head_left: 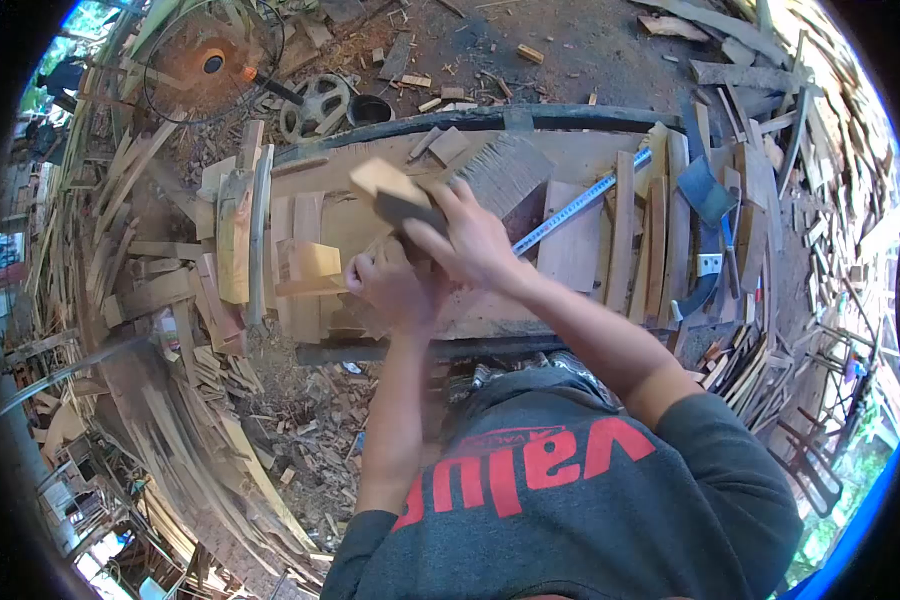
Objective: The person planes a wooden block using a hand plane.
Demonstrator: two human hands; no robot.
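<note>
My left hand [398, 285] is closed around the near end of a wooden block [382, 180], above the workbench. My right hand [470, 235] bends over the block from the right, with its fingers closed on a dark, flat piece [408, 210] that looks like sandpaper, pressed against the wood. Both hands are slightly blurred, and my palms hide much of the block. Just beyond my right hand lies a dark grey ridged board [505, 178]. A pale blue measuring tape [575, 205] stretches diagonally to its right.
The workbench [480, 322] holds wood strips [620, 235] on the right and offcuts [310, 258] on the left. A blue-grey sheet [707, 190] and a blue-handled tool [727, 238] lie at its right end. Scrap wood surrounds it; a fan-like wire guard [213, 65] stands far left.
</note>
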